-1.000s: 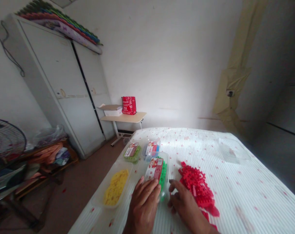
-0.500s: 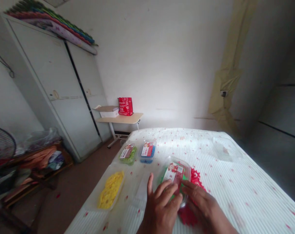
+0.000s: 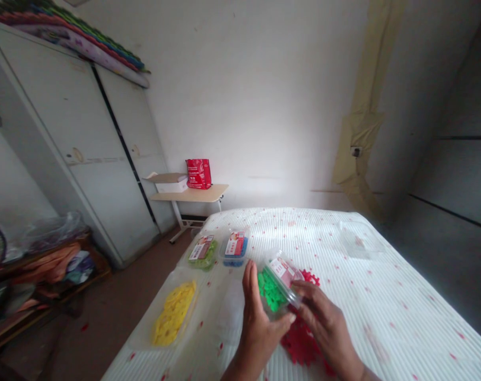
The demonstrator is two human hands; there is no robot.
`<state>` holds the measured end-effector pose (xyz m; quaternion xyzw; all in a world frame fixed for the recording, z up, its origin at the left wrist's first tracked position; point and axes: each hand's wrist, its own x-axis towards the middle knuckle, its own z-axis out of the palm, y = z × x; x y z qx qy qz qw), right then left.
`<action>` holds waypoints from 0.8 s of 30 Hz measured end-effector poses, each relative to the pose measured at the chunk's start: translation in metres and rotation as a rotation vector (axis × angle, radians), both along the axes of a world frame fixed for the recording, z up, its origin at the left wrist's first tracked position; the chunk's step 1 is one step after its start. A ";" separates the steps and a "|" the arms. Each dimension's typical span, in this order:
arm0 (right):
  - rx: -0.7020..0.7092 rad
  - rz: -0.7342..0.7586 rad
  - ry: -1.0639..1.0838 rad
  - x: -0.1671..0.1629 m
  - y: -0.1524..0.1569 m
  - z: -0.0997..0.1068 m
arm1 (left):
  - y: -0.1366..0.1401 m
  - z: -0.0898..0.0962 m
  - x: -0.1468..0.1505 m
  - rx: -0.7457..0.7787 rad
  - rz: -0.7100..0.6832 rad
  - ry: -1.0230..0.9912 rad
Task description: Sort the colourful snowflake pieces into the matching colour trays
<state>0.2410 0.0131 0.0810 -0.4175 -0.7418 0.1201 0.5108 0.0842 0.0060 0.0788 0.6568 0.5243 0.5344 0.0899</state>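
In the middle of the cloth-covered table, a clear plastic container of green pieces is tilted up, its labelled lid facing away to the right. My left hand grips its left side, with the fingers raised along it and the thumb across the near end. The fingers of my right hand close on the right edge near the lid's rim. Red gear-like pieces lie loose under and beside my right hand, which partly hides them. Whether the lid is fully pressed on is not visible.
Left of my hands lies a clear tray of yellow pieces. Farther back stand labelled containers of lime-green pieces and blue pieces. A transparent plastic container sits at the far right. Behind, a small table holds a red bag.
The container of green pieces was lying flatter under both hands. It is now lifted and tilted, its green side showing, with my left hand shifted to its side and my right hand on its edge.
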 end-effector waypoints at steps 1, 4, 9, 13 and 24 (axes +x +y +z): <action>0.000 0.007 0.005 -0.002 0.000 0.001 | 0.003 0.001 0.001 0.026 0.002 0.001; 0.023 0.009 -0.006 -0.003 0.000 0.001 | 0.009 0.001 0.002 0.090 0.030 0.012; -0.021 0.013 -0.124 -0.001 -0.003 0.002 | 0.010 -0.007 0.002 0.156 0.087 0.047; 0.091 0.020 -0.149 -0.001 -0.010 0.007 | 0.006 -0.011 0.003 0.177 0.094 0.081; -0.003 0.193 -0.086 0.007 -0.017 0.015 | 0.002 -0.020 0.000 0.187 0.065 0.135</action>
